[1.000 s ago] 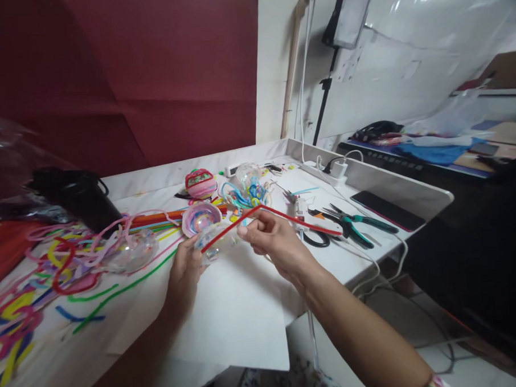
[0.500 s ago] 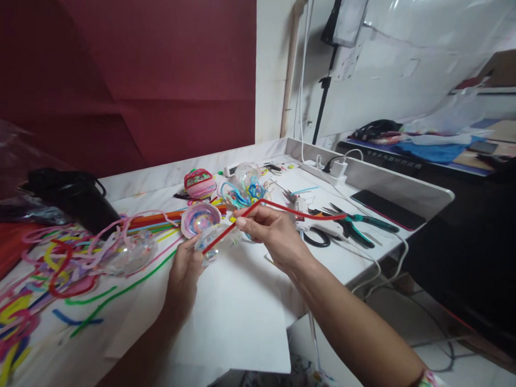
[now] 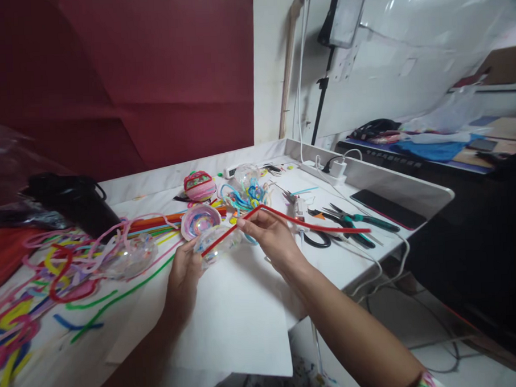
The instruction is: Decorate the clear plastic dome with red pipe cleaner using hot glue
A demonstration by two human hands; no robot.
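1. A bare left hand [image 3: 185,276] curls partly closed around the near edge of a clear, rounded plastic shell [image 3: 227,247], held above a white paper sheet [image 3: 238,325] on the marble-patterned tabletop [image 3: 340,272].
2. A right hand [image 3: 266,230] pinches a long, fuzzy red craft stem [image 3: 349,230], thumb against fingers, near its sharp bend. One length slopes down across the shell to the left fingers, its tip's hold there unclear; the other juts rightward.
3. The stem looks feather-light and bendable, its nap likely giving good grip; a pinch close to the working end should steady it best.
4. The shell appears light, stiff and slick, perhaps prone to cracking; its rim seems the safest hold.
5. Just beyond sits a small pink-and-blue swirled bowl [image 3: 200,221].
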